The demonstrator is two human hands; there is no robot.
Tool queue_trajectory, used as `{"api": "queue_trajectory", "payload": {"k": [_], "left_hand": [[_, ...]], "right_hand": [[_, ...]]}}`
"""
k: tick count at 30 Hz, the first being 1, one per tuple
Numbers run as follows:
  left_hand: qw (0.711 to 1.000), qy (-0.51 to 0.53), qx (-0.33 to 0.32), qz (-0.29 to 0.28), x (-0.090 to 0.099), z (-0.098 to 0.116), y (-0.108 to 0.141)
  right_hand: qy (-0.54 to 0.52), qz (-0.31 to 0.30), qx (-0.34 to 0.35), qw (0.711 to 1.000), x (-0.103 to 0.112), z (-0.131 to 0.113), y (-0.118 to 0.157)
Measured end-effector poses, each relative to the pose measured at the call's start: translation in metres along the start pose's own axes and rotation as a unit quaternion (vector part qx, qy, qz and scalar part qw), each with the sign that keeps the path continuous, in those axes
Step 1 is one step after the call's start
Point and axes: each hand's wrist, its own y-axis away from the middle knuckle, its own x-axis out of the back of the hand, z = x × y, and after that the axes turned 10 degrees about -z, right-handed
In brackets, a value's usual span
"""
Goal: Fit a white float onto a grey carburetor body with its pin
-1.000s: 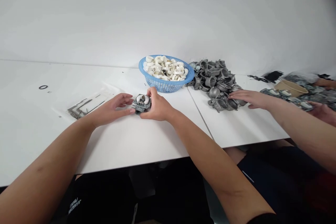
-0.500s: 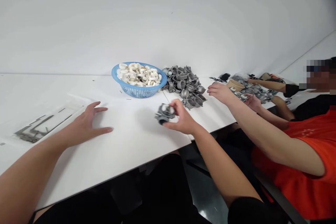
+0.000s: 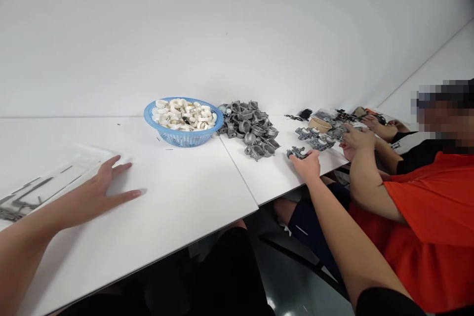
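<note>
My right hand (image 3: 308, 164) reaches far to the right, its fingers closed around a grey metal carburetor body (image 3: 297, 152) with a white part on it. The carburetor is at the tabletop, beside similar carburetor bodies (image 3: 321, 141); whether it rests on the surface I cannot tell. My left hand (image 3: 101, 192) is empty, fingers spread, over the left part of the white table (image 3: 177, 192). Closest to it is a clear plastic tray (image 3: 83, 158) with thin dark metal pieces (image 3: 29, 196), partly covered by my forearm.
A blue basket (image 3: 185, 139) full of white float-like parts stands near the wall. Right of it lies a heap of grey metal bowls (image 3: 250, 128). A co-worker in an orange shirt (image 3: 429, 197) handles parts at right, near a tan bowl (image 3: 320, 125). A seam (image 3: 239, 170) crosses the table.
My right hand has carried the carburetor from the table's middle to the right, beside the other bodies. The co-worker's hands have drawn back rightward. My left hand stays spread, while the view has turned right.
</note>
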Motion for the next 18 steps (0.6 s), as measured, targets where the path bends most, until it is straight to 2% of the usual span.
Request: {"api": "queue_trajectory", "payload": {"k": [5,9,12,15,18], "left_hand": [[0.996,-0.017,-0.016,-0.085,0.007,-0.02,-0.014],[0.998,-0.034,-0.01,-0.06,0.008,-0.028,-0.02],[0.995,-0.071,-0.004,-0.074,0.009,-0.029,-0.021],[0.993,-0.076,-0.016,-0.084,0.011,-0.029,-0.022],[0.995,-0.066,-0.011,-0.071,0.011,-0.026,-0.021]], "right_hand": [[-0.005,0.042,-0.073,0.996,-0.029,-0.01,-0.038],[-0.003,0.063,-0.094,0.994,-0.043,-0.01,-0.056],[0.012,0.084,-0.111,0.99,-0.05,-0.01,-0.064],[0.01,0.097,-0.128,0.987,-0.052,-0.01,-0.067],[-0.008,0.095,-0.115,0.989,-0.05,-0.007,-0.064]]}}
